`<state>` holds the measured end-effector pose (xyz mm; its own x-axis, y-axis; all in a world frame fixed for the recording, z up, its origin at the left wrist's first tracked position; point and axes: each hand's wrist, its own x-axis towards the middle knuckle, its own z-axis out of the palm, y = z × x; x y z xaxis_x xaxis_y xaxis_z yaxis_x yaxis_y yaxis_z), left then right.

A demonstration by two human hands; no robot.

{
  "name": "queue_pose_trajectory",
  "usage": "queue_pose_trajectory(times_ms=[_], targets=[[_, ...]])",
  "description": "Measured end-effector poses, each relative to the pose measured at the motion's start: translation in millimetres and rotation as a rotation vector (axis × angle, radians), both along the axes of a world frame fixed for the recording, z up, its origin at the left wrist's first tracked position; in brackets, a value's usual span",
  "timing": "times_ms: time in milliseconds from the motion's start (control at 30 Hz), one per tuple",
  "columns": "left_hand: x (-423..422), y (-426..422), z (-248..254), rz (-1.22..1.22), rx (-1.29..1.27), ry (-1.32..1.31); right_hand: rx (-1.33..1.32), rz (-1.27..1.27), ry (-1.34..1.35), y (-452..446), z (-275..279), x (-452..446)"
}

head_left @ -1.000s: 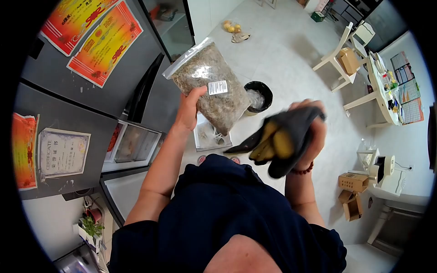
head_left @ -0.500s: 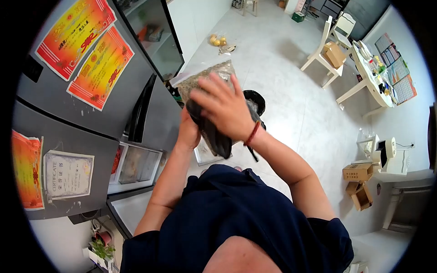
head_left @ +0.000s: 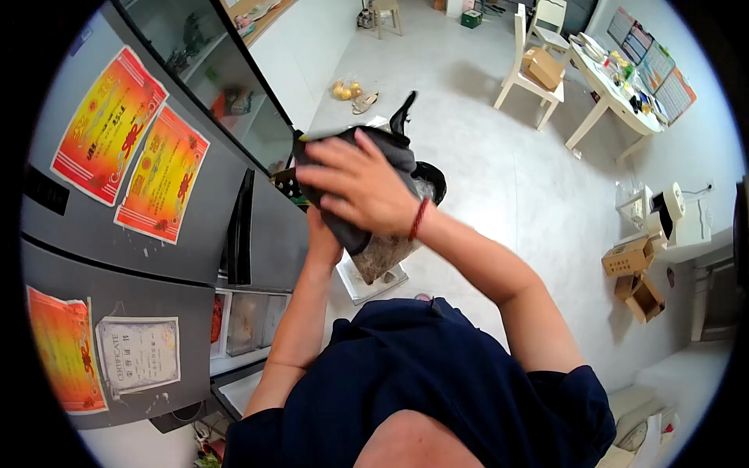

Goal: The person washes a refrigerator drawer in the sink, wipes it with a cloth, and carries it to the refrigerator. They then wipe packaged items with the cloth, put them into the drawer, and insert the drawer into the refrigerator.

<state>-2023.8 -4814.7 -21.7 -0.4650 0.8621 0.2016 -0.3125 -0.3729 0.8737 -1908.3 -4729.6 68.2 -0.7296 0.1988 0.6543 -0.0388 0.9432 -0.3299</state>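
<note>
My left hand holds a clear plastic bag with brownish, grainy contents from its left side and below. The fingers of that hand are hidden behind the bag. A dark grey cloth with a loose black strip at its top lies over the upper part of the bag. My right hand is pressed flat on this cloth, its fingers stretched out and spread, slightly blurred. Only the lower part of the bag shows beneath the cloth.
On the left stands a grey refrigerator with an open lower drawer. A black bin and a white tray are on the floor below my hands. Chairs and a cluttered table stand at the upper right, cardboard boxes at the right.
The cloth and my right hand have moved up over the bag, covering the upper part that showed before. The bag's lower end now shows. The view has shifted slightly.
</note>
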Motion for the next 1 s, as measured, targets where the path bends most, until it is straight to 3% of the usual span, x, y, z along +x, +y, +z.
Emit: queue_pose_trajectory(times_ms=[100,167,233,267,300,600,733,933,1000], targets=[[5.3,5.4,25.7,0.02,-0.009,0.162,0.019,-0.336,0.097,46.9,10.4,1.0],[9.9,4.5,49.4,0.089,-0.001,0.139,-0.662,-0.132,0.258,80.8,-10.0,4.6],[0.9,9.4,62.8,0.12,0.023,0.073,-1.229,0.099,0.204,75.5,-23.5,13.5],[-5.3,12.5,69.6,0.118,0.023,0.043,-1.548,0.086,0.143,67.6,-35.9,11.4],[-9.2,15.7,73.9,0.119,0.027,0.011,-1.683,0.046,0.134,58.2,-39.4,15.5],[-29.9,28.1,91.2,0.167,0.054,-0.09,-1.859,0.444,0.235,18.7,-45.7,47.4],[-46.0,31.4,82.4,0.117,0.088,-0.132,-1.891,0.377,0.515,-10.5,-56.6,42.7],[-34.9,46.5,61.8,-0.028,0.01,-0.22,-1.541,0.297,0.647,-18.7,-35.4,36.3],[-30.6,55.4,61.0,0.068,-0.027,-0.05,-1.451,0.218,0.688,-9.3,-31.7,36.8]])
